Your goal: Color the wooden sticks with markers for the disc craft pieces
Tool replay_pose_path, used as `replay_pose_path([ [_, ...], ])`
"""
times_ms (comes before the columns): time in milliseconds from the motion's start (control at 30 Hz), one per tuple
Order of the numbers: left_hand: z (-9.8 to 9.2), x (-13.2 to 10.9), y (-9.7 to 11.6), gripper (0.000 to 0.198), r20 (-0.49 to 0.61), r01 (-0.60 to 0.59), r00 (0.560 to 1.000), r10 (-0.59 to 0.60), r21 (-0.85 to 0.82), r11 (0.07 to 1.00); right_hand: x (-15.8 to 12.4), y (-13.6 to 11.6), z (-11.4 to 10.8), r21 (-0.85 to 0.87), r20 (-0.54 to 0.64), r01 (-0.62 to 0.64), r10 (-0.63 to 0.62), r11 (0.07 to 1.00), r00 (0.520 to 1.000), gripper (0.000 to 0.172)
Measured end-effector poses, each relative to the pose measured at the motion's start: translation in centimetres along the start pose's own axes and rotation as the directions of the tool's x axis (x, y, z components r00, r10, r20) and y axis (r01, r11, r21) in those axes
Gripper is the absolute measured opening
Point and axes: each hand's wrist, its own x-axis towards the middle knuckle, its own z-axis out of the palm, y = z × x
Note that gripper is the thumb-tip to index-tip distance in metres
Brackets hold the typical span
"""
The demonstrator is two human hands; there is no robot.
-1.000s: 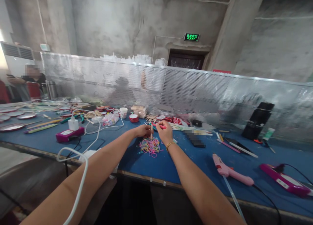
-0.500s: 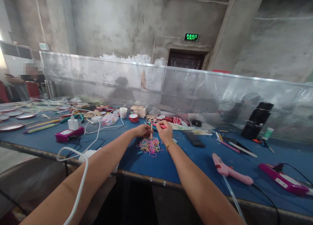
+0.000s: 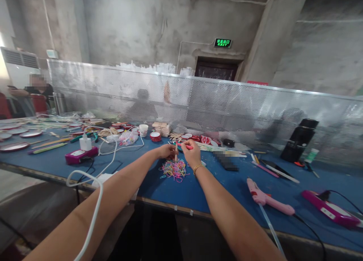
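Observation:
At the middle of the blue table, my left hand (image 3: 166, 152) is closed on a thin wooden stick (image 3: 176, 152), which stands upright. My right hand (image 3: 193, 153), with a gold bracelet at the wrist, grips a pink pen (image 3: 187, 146) whose end points at the stick. Just in front of both hands lies a loose pile of colourful rubber bands (image 3: 174, 170). The tip of the pen is too small to make out against the stick.
A pink glue gun (image 3: 268, 199) and a purple power strip (image 3: 329, 210) lie at the right. Another purple power strip (image 3: 81, 156) and a white cable (image 3: 98, 204) are at the left. Behind stand a paper cup (image 3: 143, 130) and wooden pieces (image 3: 161, 128). A person (image 3: 39, 88) sits far left.
The whole view has shifted very slightly. Both hands keep the same hold and place.

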Motion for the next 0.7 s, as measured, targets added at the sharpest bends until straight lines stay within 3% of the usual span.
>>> replay_pose_path([
  [700, -0.05, 0.24, -0.32, 0.043, 0.004, -0.008, 1.0, 0.008, -0.021, 1.0, 0.07, 0.28, -0.06, -0.055, -0.047, -0.042, 0.039, 0.998, 0.998, 0.018],
])
